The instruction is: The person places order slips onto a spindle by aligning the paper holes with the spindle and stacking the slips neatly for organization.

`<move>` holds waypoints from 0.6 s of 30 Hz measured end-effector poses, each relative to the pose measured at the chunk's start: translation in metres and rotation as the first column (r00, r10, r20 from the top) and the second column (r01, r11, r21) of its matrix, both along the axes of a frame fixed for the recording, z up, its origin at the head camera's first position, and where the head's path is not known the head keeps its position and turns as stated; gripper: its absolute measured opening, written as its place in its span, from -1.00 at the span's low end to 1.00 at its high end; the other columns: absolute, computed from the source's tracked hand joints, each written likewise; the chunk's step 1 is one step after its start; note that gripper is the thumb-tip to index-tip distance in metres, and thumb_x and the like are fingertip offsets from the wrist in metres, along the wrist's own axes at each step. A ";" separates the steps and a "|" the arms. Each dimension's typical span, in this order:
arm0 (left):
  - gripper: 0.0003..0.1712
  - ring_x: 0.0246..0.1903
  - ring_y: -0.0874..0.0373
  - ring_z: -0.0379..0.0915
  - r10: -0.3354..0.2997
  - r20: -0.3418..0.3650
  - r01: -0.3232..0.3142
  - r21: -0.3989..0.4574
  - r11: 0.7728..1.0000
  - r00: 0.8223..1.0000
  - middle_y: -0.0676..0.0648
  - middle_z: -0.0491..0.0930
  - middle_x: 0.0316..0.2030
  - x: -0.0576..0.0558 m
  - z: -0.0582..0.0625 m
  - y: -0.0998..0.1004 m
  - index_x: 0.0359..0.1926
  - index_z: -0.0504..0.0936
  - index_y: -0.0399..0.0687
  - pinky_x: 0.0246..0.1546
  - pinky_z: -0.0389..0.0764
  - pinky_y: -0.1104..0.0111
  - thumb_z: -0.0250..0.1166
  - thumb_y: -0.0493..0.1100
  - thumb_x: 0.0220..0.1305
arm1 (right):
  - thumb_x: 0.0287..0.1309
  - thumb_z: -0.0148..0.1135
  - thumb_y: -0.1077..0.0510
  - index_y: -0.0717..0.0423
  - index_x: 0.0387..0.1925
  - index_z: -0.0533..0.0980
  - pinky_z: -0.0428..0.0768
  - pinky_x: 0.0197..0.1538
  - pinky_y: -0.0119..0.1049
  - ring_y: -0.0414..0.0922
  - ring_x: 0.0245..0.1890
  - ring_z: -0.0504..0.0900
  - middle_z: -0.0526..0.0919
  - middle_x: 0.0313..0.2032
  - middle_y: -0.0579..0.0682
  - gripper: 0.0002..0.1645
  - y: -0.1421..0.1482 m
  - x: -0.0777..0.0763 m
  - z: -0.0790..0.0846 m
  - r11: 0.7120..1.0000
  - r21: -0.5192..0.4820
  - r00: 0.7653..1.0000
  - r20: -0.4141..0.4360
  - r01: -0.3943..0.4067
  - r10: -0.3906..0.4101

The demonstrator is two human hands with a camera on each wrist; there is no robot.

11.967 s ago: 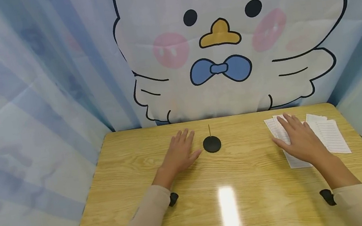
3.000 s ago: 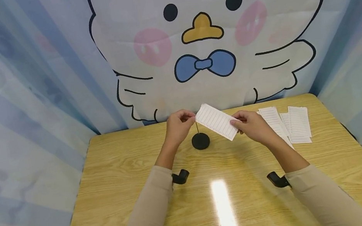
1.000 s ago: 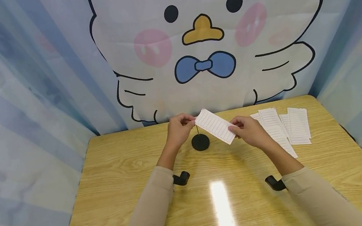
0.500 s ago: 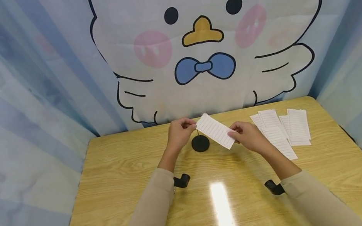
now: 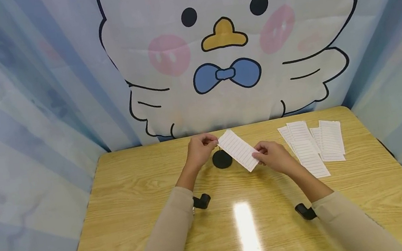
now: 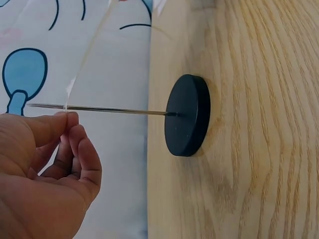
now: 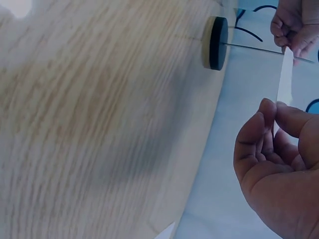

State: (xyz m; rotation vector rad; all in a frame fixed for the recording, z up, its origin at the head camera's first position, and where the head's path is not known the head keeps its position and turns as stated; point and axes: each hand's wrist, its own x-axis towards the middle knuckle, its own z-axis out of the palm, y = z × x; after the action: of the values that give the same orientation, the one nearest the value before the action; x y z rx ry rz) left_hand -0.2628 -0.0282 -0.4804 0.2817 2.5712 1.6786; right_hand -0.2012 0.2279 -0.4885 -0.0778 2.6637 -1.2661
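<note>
The curtain point(image 5: 228, 58), printed with a big white bird in a blue bow tie, hangs beyond the fingers of both hands. The table point(image 5: 221, 235) spreads beneath them, with a bright streak of light on the person's side of the fingers. Beige sleeves point(image 5: 167, 237) run back from both hands.

The left hand point(image 5: 198, 149) pinches the slip point(image 5: 239, 150) at its far left corner, thumb against forefinger; the right hand point(image 5: 273, 156) pinches its near end, thumb on top.

Off to the right of the right fingers, lined white sheets point(image 5: 305, 144) lie in two overlapping bunches. The slip, lined too, stretches between the two sets of fingertips, held above the table.

The round black base point(image 5: 222, 159) sits on the table, below the left fingertips and a little to their right. From it the thin spike point(image 6: 117, 110) stands up to the left fingertips, its tip poking past them. The slip meets the spike there; whether pierced or merely beside it, I cannot tell.
</note>
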 end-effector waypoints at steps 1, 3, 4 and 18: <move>-0.92 -0.29 0.08 0.63 -0.002 0.000 0.002 -0.007 1.000 1.000 -0.12 0.72 -0.29 0.000 0.000 0.000 -0.23 0.77 -0.15 -0.28 0.63 0.34 0.35 -0.26 0.41 | 0.49 0.19 0.16 0.30 0.01 0.57 0.56 -0.33 -0.34 0.04 -0.27 0.68 0.68 -0.24 0.12 -0.74 0.000 0.000 -0.001 1.000 0.004 1.000 0.007 -0.004 0.004; -0.92 -0.29 0.09 0.63 -0.002 0.001 0.002 -0.021 1.000 1.000 -0.11 0.72 -0.29 -0.001 -0.002 0.000 -0.25 0.77 -0.14 -0.29 0.61 0.35 0.36 -0.26 0.40 | 0.49 0.19 0.16 0.30 0.00 0.57 0.55 -0.34 -0.34 -0.01 -0.31 0.66 0.68 -0.25 0.11 -0.74 -0.001 0.001 -0.003 1.000 0.013 1.000 0.018 -0.014 0.014; -0.92 -0.29 0.09 0.63 -0.001 0.003 0.001 -0.027 1.000 1.000 -0.11 0.73 -0.29 -0.001 -0.002 0.000 -0.25 0.77 -0.14 -0.29 0.61 0.36 0.36 -0.27 0.40 | 0.49 0.20 0.15 0.29 0.00 0.57 0.54 -0.34 -0.34 -0.04 -0.33 0.64 0.68 -0.26 0.11 -0.74 -0.001 0.001 -0.004 1.000 0.021 1.000 0.022 -0.016 0.016; -0.93 -0.32 0.13 0.57 -0.033 0.060 0.037 -0.069 0.997 0.998 -0.11 0.71 -0.30 -0.007 -0.019 0.002 -0.24 0.75 -0.17 -0.32 0.58 0.40 0.38 -0.26 0.39 | 0.43 0.27 0.11 0.26 -0.11 0.58 0.50 -0.37 -0.35 -0.16 -0.44 0.52 0.64 -0.36 0.05 -0.76 -0.006 0.003 -0.015 0.993 0.116 0.998 0.052 -0.038 0.033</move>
State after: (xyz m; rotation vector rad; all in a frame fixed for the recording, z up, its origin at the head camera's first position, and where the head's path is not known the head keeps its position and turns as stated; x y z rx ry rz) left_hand -0.2694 -0.0264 -0.4998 0.2681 2.5608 1.5574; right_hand -0.1980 0.2223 -0.5031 -0.0755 2.6745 -1.0848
